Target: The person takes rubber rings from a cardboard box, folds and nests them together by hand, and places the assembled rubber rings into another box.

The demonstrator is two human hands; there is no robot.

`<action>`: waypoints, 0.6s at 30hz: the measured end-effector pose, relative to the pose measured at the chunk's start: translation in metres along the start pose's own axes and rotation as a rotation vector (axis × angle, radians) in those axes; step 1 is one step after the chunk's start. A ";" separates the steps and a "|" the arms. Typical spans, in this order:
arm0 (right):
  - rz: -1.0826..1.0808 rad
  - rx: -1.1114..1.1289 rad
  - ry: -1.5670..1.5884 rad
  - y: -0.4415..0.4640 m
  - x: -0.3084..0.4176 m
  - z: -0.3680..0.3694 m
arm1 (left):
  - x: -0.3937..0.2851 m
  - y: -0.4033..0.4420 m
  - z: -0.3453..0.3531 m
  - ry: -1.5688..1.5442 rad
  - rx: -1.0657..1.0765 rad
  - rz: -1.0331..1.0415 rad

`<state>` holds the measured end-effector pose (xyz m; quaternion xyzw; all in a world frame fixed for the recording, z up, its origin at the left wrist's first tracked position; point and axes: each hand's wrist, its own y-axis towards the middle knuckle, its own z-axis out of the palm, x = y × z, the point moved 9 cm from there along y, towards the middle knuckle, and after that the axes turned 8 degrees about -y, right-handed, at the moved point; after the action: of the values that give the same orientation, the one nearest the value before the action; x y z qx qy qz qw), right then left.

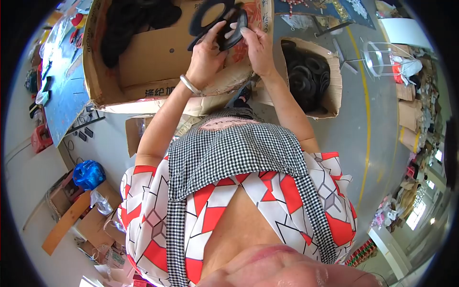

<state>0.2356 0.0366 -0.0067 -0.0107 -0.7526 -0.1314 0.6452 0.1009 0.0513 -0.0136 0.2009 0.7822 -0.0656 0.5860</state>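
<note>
Head view: one person, two bare hands, dark ring-shaped pieces, two cartons.

Item, left hand (206, 57), upper centre of the frame: a pale bracelet (190, 85) at the wrist, fingers closed on the black ring (243, 21). Item, right hand (258, 48), just beside it: thumb and fingers pinching the same ring at its right edge, the ring tilted between the hands. Item, wider ring (195, 24), left of the first and partly behind the left fingers — whether gripped or merely touching, cannot tell.

Large carton (148, 62), upper left to centre: hands above its right part; dark pieces (114, 33) heaped along its left and far sides, bare cardboard in the middle. Small carton (335, 88), right of centre: a pile of dark rings (311, 76) inside.

Condition of the work, as judged: one ring under handling in both hands — not released; many others lie in the small carton and a dark heap in the large one. Which have been handled and which remain, not shown; the share done cannot be told.
</note>
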 end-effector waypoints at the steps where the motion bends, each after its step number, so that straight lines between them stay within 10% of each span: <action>1: 0.062 0.047 0.185 0.002 -0.007 0.007 | 0.010 0.002 0.002 0.002 -0.002 0.003; 3: 0.190 0.143 0.555 0.004 -0.026 0.025 | 0.030 0.003 0.011 -0.383 0.037 -0.030; 10: 0.432 0.262 1.138 0.004 -0.067 0.038 | 0.060 0.004 0.011 -0.266 0.044 -0.125; 14: 0.519 0.251 1.019 0.001 -0.108 0.040 | 0.121 0.003 0.022 -0.465 0.113 -0.363; 18: 0.640 0.100 0.823 -0.014 -0.132 0.049 | 0.140 -0.001 0.018 0.214 -0.028 -0.360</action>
<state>0.2079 0.0540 -0.1443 -0.1567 -0.4014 0.1151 0.8950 0.0841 0.0779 -0.1510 0.0554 0.8641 -0.1368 0.4812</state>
